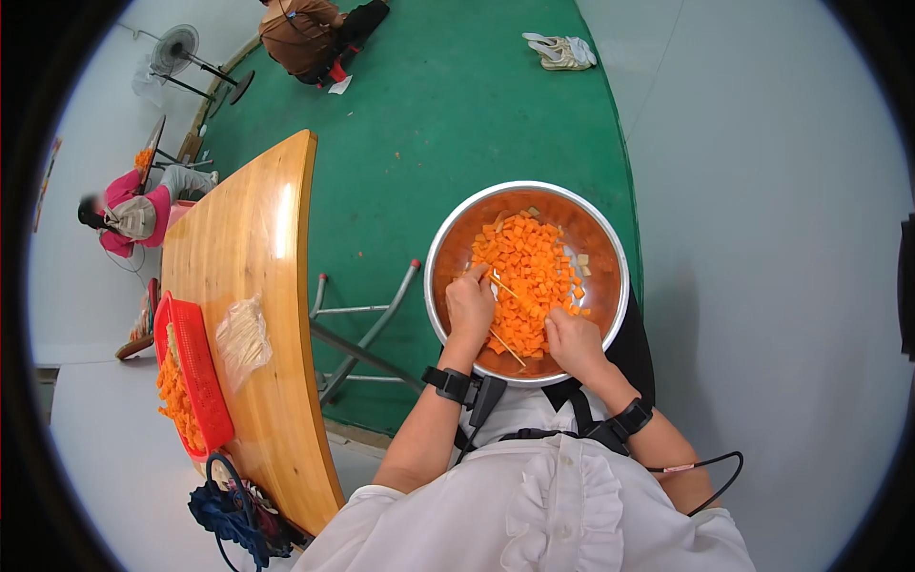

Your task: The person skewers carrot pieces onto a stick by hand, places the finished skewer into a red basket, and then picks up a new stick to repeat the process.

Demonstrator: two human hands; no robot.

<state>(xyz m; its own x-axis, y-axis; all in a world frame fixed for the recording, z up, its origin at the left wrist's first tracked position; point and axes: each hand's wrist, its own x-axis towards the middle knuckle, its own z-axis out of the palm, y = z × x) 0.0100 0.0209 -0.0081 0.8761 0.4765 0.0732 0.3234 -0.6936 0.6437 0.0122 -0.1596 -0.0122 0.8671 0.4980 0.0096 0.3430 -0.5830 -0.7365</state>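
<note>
A metal bowl (pixel 610 235) on my lap holds a heap of orange cubes (pixel 519 250) that look like diced carrot, with a few paler pieces (pixel 583 260). My left hand (pixel 470 303) is closed over the bowl, pinching the end of a thin wooden skewer (pixel 502 286). Threaded cubes (pixel 530 306) sit toward the skewer's other end, where the fingers of my right hand (pixel 575 341) close around them. Another thin stick (pixel 507 348) slants out below my left palm over the cubes.
At left stands a wooden table (pixel 272 400) bearing a bag of skewers (pixel 244 340) and a red basket (pixel 202 381) of orange pieces. A blue bag (pixel 229 520) hangs near its corner. Metal legs (pixel 367 334) stand beside the bowl. Two people (pixel 303 38) sit farther off, near a fan (pixel 176 50).
</note>
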